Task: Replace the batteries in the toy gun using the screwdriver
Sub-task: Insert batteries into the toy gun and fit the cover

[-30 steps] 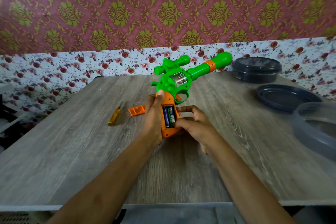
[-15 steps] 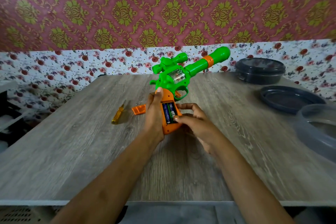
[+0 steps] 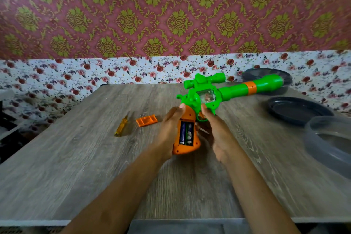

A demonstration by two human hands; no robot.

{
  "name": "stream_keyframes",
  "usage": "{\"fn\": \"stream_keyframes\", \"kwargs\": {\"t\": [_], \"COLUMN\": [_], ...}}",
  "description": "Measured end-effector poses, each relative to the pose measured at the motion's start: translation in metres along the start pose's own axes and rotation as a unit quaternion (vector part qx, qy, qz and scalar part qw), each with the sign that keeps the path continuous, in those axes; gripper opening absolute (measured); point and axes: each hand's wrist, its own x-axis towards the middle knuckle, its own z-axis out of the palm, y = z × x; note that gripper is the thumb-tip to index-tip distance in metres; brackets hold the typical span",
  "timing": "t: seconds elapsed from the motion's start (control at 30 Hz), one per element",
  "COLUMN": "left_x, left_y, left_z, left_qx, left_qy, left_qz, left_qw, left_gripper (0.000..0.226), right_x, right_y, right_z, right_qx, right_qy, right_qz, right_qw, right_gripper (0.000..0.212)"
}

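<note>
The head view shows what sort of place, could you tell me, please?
Probably a room in a home rather than a workshop: ornate red-and-gold wallpaper above a floral strip, a wood-grain table, and a dark plastic dish at its right.

Grey wood-grain surface (image 3: 95, 167): yellow screwdriver (image 3: 121, 125) lying left of centre, orange cover (image 3: 146, 121) just beside it, possibly a tiny screw (image 3: 141, 115) at the cover's corner, though it's blurred. Over on the right sit a dark tub (image 3: 253, 74), a dark lid (image 3: 298, 110) and a clear container (image 3: 326, 138).

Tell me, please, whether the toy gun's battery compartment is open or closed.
Open: batteries show inside the toy gun; the orange cover lies on the table.
</note>
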Motion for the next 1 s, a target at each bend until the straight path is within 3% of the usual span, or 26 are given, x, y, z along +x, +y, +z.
{"fn": "stream_keyframes", "kwargs": {"t": [0.1,0.3,0.47,0.6,0.73,0.8,0.87,1.0], "left_x": [-0.003,-0.003,0.002,0.003,0.016,0.021,0.028,0.041], "left_y": [-0.001,-0.003,-0.014,-0.015,0.006,0.019,0.027,0.026], "left_z": [0.005,0.005,-0.002,-0.004,-0.037,-0.055,-0.065,-0.074], "left_qx": [0.034,0.1,0.118,0.158,0.367,0.487,0.59,0.701], "left_qy": [0.0,0.062,0.133,0.158,0.212,0.205,0.186,0.132], "left_qz": [0.04,0.121,0.182,0.161,0.173,0.132,0.091,0.03], "left_qw": [0.999,0.986,0.967,0.961,0.889,0.839,0.78,0.7], "left_gripper": [0.019,0.014,0.026,0.028,0.021,0.015,0.03,0.036], "right_x": [0.0,-0.002,-0.004,-0.003,-0.001,0.0,0.001,0.005], "right_y": [0.0,0.003,0.011,0.011,0.009,0.01,0.011,0.012], "right_z": [-0.002,0.002,0.005,0.004,0.001,0.002,0.002,0.0], "right_qx": [0.088,0.11,0.088,0.081,0.069,0.066,0.062,0.059], "right_qy": [0.014,-0.004,-0.081,-0.051,-0.03,-0.032,-0.035,-0.037], "right_qz": [-0.012,-0.026,-0.018,-0.005,-0.032,-0.03,-0.024,-0.023], "right_qw": [0.996,0.994,0.993,0.995,0.997,0.997,0.997,0.997], "right_gripper": [0.013,0.051,0.045,0.036,0.022,0.021,0.02,0.018]}}
